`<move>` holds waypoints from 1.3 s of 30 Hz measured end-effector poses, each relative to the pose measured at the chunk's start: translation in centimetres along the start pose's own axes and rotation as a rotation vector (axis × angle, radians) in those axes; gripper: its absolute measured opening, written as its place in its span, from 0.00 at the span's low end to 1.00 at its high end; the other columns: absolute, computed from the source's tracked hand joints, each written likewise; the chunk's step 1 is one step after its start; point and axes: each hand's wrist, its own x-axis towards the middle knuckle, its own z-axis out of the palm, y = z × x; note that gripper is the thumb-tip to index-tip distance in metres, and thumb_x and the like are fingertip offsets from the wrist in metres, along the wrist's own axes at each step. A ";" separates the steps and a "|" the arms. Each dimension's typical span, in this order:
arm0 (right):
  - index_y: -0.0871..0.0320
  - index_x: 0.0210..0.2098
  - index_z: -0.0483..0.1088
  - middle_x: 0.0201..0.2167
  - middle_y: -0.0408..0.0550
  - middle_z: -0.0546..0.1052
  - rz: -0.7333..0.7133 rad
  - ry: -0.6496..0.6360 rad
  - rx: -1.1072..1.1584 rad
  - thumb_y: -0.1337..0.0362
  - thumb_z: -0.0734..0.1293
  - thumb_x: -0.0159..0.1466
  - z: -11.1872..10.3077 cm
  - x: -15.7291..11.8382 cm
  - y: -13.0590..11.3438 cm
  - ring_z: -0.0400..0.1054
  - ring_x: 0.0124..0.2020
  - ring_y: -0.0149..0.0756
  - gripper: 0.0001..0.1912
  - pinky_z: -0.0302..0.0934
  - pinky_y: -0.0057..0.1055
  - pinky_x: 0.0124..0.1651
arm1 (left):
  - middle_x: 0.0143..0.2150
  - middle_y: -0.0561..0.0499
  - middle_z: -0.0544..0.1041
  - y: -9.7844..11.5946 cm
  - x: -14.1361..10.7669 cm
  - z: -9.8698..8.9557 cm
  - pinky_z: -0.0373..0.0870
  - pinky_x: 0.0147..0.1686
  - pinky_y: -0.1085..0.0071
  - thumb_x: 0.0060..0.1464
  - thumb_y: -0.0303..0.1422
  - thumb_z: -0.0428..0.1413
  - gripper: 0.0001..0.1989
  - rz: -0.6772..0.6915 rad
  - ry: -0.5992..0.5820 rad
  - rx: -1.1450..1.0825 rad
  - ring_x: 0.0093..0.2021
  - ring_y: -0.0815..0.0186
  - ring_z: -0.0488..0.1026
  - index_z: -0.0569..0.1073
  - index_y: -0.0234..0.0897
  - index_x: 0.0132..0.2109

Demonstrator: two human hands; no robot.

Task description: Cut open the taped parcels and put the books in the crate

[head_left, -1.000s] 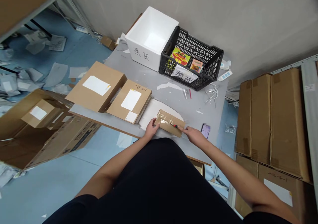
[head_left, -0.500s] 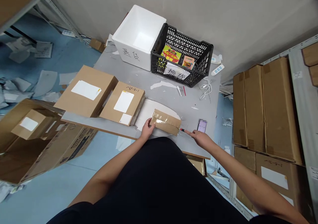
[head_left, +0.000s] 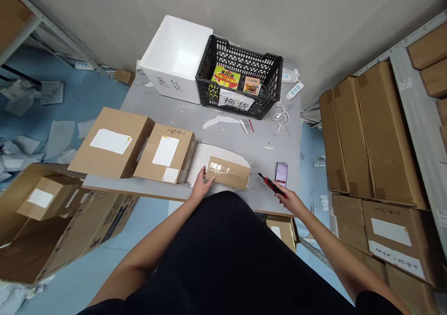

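A small taped cardboard box [head_left: 228, 173] lies on a white sheet [head_left: 199, 159] near the front edge of the table. My left hand [head_left: 201, 184] grips the box at its left end, with the thumb on top and the fingers at the side. Clear shiny tape runs along the box's upper face. To the right, my right hand [head_left: 290, 201] is closed on a red and black box cutter [head_left: 273, 185], its tip pointing up and left, apart from the box. A phone [head_left: 281, 173] lies just beyond my right hand.
Left on the table [head_left: 164, 112] stand a large carton [head_left: 108, 161] and flat brown boxes [head_left: 162, 170]. Behind are a white foam bin [head_left: 171, 84] and a black crate [head_left: 240, 103] holding colourful packs. An open carton [head_left: 104, 217] sits lower left; stacked cartons [head_left: 380, 133] stand right.
My right hand has drawn the box cutter away from the box's right end, and more of the cutter shows. My left hand stays on the box. The whole view has shifted slightly.
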 end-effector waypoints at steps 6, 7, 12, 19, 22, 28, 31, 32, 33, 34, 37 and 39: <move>0.53 0.67 0.53 0.32 0.44 0.73 0.128 0.210 0.651 0.56 0.65 0.59 5.5 1.4 -0.4 0.64 0.22 0.29 0.38 0.63 0.27 0.21 | 0.72 0.34 0.44 4.8 1.9 -2.6 0.45 0.66 0.47 0.51 0.47 0.60 0.48 0.549 -0.237 0.607 0.71 0.46 0.39 0.46 0.36 0.70; 0.53 0.67 0.53 0.32 0.44 0.74 0.131 0.227 0.711 0.55 0.66 0.58 6.2 1.6 -0.5 0.64 0.22 0.29 0.39 0.63 0.27 0.21 | 0.72 0.34 0.44 5.8 2.4 -2.7 0.43 0.66 0.47 0.50 0.47 0.61 0.49 0.634 -0.308 0.685 0.72 0.46 0.38 0.46 0.36 0.70; 0.55 0.68 0.52 0.32 0.43 0.74 0.154 0.217 0.874 0.56 0.67 0.57 9.3 1.9 -1.1 0.63 0.21 0.27 0.41 0.61 0.25 0.20 | 0.71 0.33 0.48 9.4 4.9 -1.7 0.38 0.67 0.48 0.43 0.42 0.66 0.53 0.851 -0.595 0.948 0.71 0.46 0.41 0.47 0.35 0.70; 0.56 0.67 0.54 0.31 0.43 0.74 0.127 0.205 0.924 0.57 0.67 0.57 10.3 2.2 -1.0 0.63 0.21 0.27 0.40 0.60 0.24 0.20 | 0.69 0.32 0.53 10.6 6.3 -0.5 0.39 0.66 0.48 0.42 0.45 0.65 0.54 0.857 -0.646 1.032 0.69 0.44 0.49 0.48 0.35 0.69; 0.56 0.67 0.54 0.31 0.43 0.74 0.123 0.188 0.942 0.58 0.67 0.57 9.8 2.4 -1.2 0.63 0.20 0.27 0.40 0.58 0.24 0.19 | 0.68 0.31 0.55 10.3 6.0 -0.7 0.39 0.66 0.48 0.42 0.46 0.65 0.53 0.864 -0.621 1.010 0.68 0.44 0.50 0.50 0.33 0.69; 0.54 0.67 0.55 0.32 0.43 0.74 0.124 0.162 0.951 0.60 0.67 0.57 9.1 3.1 -1.1 0.62 0.20 0.26 0.39 0.57 0.23 0.18 | 0.68 0.32 0.55 9.5 5.6 -0.7 0.39 0.66 0.47 0.43 0.47 0.63 0.51 0.825 -0.566 0.942 0.68 0.45 0.49 0.51 0.34 0.69; 0.54 0.67 0.54 0.32 0.43 0.74 0.100 0.137 0.963 0.60 0.66 0.58 9.0 3.3 -1.0 0.62 0.20 0.26 0.39 0.57 0.23 0.18 | 0.68 0.33 0.54 9.3 5.7 -0.6 0.38 0.66 0.47 0.44 0.46 0.63 0.51 0.833 -0.565 0.934 0.69 0.45 0.47 0.50 0.34 0.69; 0.54 0.67 0.54 0.32 0.43 0.74 0.096 0.131 0.965 0.59 0.66 0.58 9.0 3.3 -1.0 0.62 0.20 0.26 0.39 0.57 0.23 0.18 | 0.68 0.33 0.54 9.2 5.8 -0.6 0.38 0.66 0.47 0.44 0.46 0.63 0.51 0.834 -0.566 0.934 0.69 0.45 0.47 0.50 0.34 0.69; 0.54 0.67 0.54 0.31 0.43 0.74 0.094 0.124 0.966 0.59 0.66 0.58 9.0 3.3 -1.1 0.62 0.20 0.26 0.39 0.57 0.23 0.18 | 0.68 0.33 0.54 9.2 5.9 -0.6 0.38 0.66 0.47 0.44 0.46 0.63 0.50 0.833 -0.568 0.933 0.69 0.45 0.47 0.50 0.34 0.69; 0.54 0.67 0.54 0.31 0.43 0.74 0.094 0.120 0.967 0.59 0.66 0.58 9.1 3.4 -1.1 0.62 0.20 0.25 0.39 0.56 0.22 0.18 | 0.68 0.33 0.54 9.2 5.9 -0.6 0.38 0.66 0.47 0.44 0.46 0.63 0.50 0.830 -0.570 0.932 0.69 0.45 0.47 0.50 0.34 0.69; 0.54 0.67 0.54 0.30 0.42 0.73 0.102 0.113 0.965 0.60 0.66 0.58 9.2 3.4 -1.2 0.62 0.20 0.25 0.38 0.56 0.22 0.17 | 0.69 0.34 0.54 9.3 6.0 -0.6 0.39 0.66 0.47 0.45 0.46 0.62 0.50 0.822 -0.579 0.929 0.69 0.45 0.47 0.50 0.36 0.69; 0.53 0.67 0.55 0.29 0.41 0.73 0.105 0.099 0.953 0.60 0.67 0.58 9.0 3.5 -1.0 0.61 0.19 0.25 0.39 0.55 0.22 0.17 | 0.69 0.34 0.54 9.3 6.0 -0.6 0.39 0.65 0.47 0.45 0.47 0.62 0.50 0.821 -0.584 0.928 0.69 0.46 0.47 0.49 0.37 0.69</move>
